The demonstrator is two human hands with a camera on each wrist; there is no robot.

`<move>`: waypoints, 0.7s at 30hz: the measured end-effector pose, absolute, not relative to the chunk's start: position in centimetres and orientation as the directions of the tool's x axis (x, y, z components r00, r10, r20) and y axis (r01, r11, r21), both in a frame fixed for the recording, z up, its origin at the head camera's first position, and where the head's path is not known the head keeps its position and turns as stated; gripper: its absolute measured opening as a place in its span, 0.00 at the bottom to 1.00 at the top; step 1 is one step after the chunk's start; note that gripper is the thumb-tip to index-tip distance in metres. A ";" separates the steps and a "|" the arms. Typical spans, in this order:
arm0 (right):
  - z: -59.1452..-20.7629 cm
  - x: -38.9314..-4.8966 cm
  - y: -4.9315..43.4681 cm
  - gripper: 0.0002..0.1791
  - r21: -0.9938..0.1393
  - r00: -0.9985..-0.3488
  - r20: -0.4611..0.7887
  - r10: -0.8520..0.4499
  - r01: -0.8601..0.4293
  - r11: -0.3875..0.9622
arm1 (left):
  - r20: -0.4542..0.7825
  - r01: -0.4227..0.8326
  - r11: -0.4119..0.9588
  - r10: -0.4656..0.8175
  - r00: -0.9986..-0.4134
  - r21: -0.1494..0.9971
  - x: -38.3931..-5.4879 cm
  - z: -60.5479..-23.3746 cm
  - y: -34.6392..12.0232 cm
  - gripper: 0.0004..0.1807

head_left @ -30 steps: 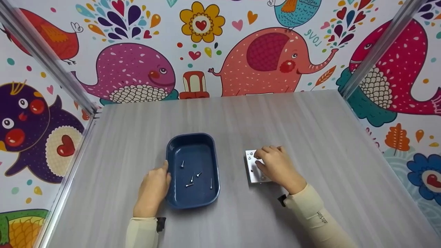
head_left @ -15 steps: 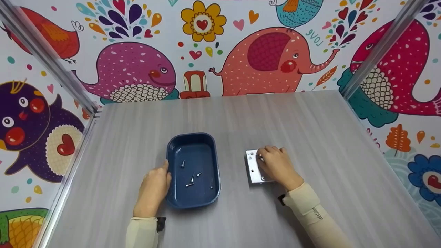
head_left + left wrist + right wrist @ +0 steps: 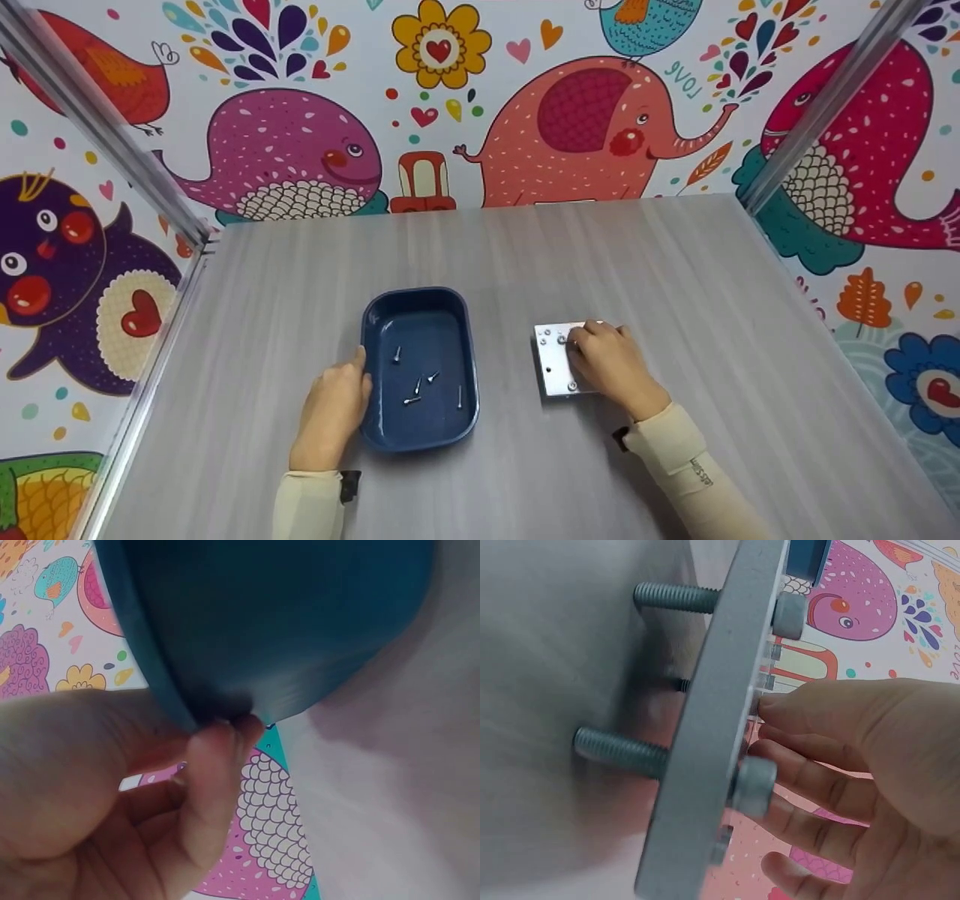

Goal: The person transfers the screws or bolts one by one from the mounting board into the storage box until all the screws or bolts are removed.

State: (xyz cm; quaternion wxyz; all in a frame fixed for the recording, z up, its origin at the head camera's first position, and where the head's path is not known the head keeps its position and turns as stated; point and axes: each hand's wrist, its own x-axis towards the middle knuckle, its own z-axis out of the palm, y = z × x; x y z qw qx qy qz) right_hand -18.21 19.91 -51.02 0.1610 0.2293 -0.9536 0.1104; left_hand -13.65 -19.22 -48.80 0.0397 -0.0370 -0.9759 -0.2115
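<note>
My left hand (image 3: 332,412) grips the left rim of a blue plastic tray (image 3: 424,337), its thumb along the edge; the left wrist view shows the thumb and fingers pinching the tray wall (image 3: 277,622). My right hand (image 3: 611,367) is over the right part of a silver metal plate (image 3: 555,358) with screws through it. In the right wrist view, thumb and index finger pinch a small screw head (image 3: 754,705) at the plate's upper face. Larger socket-head bolts (image 3: 754,786) stand beside the fingers, with a threaded shank (image 3: 622,750) reaching down below the plate. My fingers hide the plate's right side.
Several loose screws (image 3: 412,400) lie in the tray. Both tray and plate are on a grey wood-grain table (image 3: 495,255). Cartoon-printed panels (image 3: 435,112) enclose its back and sides, with metal frame posts (image 3: 817,127) at the corners.
My right fingers have drawn together and shifted slightly right over the plate, uncovering a bolt head near its upper middle. The left hand and tray stay where they were.
</note>
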 end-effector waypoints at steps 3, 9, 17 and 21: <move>-51.0 -18.0 20.3 0.06 -0.138 -0.845 0.360 -0.396 -0.468 0.873 | 0.091 0.091 0.908 0.058 -0.994 0.408 -13.6 -48.7 -19.3 0.25; -50.8 -17.5 21.1 0.06 -0.158 -0.867 0.323 -0.380 -0.445 0.881 | 0.106 0.092 0.912 0.054 -0.993 0.399 -13.6 -48.7 -19.3 0.24; -50.8 -17.0 22.2 0.07 -0.150 -0.872 0.320 -0.370 -0.432 0.889 | 0.109 0.098 0.914 0.060 -0.992 0.395 -13.6 -48.8 -19.2 0.24; -50.8 -16.7 22.4 0.06 -0.154 -0.876 0.306 -0.374 -0.433 0.888 | 0.097 0.092 0.913 0.058 -0.994 0.398 -13.6 -48.8 -19.2 0.24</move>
